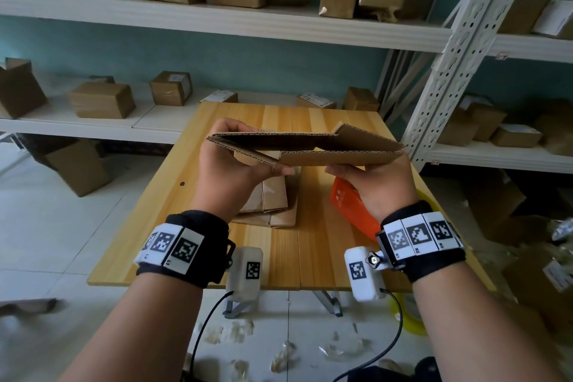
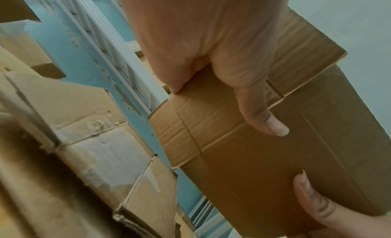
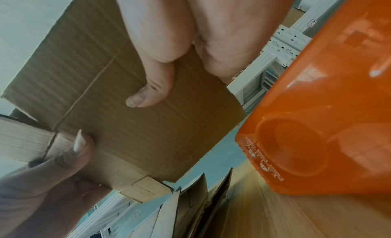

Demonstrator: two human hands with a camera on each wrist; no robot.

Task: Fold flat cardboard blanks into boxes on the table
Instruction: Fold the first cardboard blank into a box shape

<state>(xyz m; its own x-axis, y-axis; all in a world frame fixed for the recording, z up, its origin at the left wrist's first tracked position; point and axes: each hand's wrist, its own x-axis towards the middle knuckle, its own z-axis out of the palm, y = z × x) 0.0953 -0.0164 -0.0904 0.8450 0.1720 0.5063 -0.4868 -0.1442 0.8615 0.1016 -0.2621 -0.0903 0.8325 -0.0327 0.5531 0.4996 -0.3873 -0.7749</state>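
Head view: your left hand (image 1: pixel 231 161) and right hand (image 1: pixel 369 183) pinch a cardboard blank (image 1: pixel 310 146) above the table (image 1: pixel 148 226). Wrist views: each thumb presses its underside, both grips clamped on it.

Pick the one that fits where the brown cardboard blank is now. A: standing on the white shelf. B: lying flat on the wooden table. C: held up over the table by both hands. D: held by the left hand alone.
C: the brown cardboard blank is gripped by the left hand and the right hand above the wooden table.
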